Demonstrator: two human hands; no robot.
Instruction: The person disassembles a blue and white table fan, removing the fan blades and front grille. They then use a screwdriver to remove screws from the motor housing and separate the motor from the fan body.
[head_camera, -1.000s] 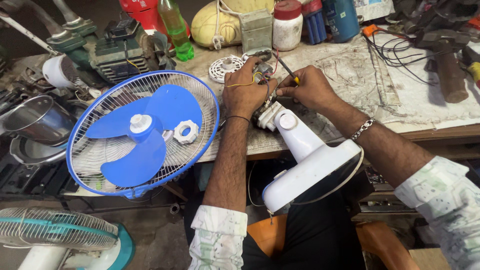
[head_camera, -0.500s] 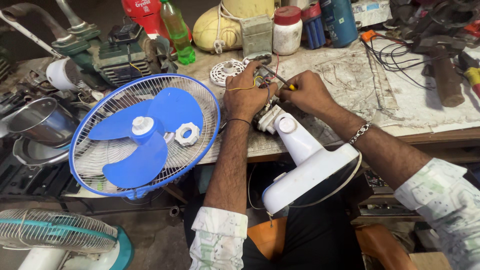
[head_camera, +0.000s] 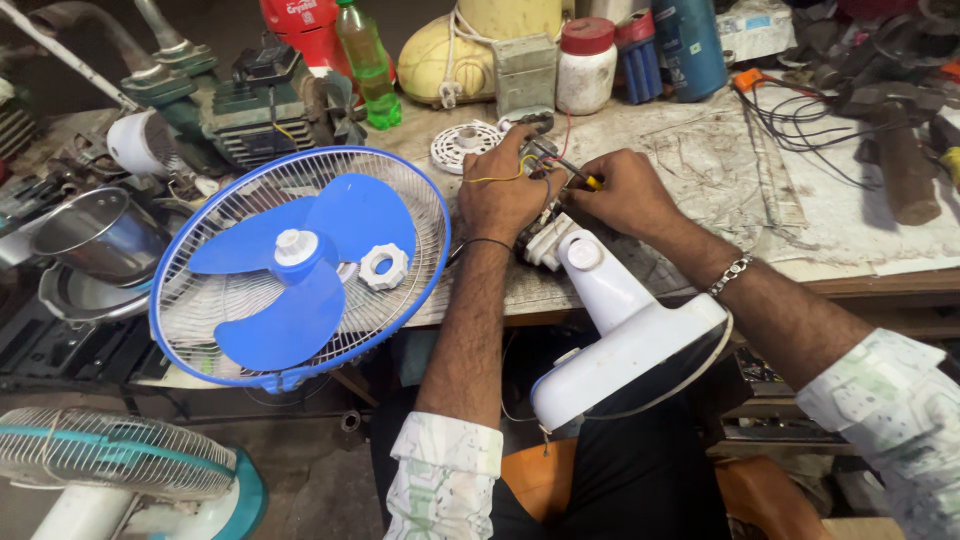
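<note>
The white fan stand (head_camera: 620, 330) lies tilted across the front edge of the worktop (head_camera: 700, 160), its round base hanging off over the person's lap and its neck end resting on the bench. At that end sits the small motor assembly (head_camera: 540, 165) with loose yellow and red wires (head_camera: 500, 178). The left hand (head_camera: 505, 195) is closed around the assembly; the right hand (head_camera: 625, 190) pinches a thin yellow-handled screwdriver (head_camera: 580, 175) aimed at it. The stand looks like light, stiff, smooth plastic, best gripped at the neck; the wires seem thin and easily pulled loose.

Left of the hands, a blue fan blade (head_camera: 300, 265) rests in its wire guard (head_camera: 300, 265) with a white plastic nut (head_camera: 384, 266). The bench is worn and crowded: bottles, a white jar (head_camera: 586, 65), black cables (head_camera: 800, 120) and a steel pot (head_camera: 95, 235) at the left.
</note>
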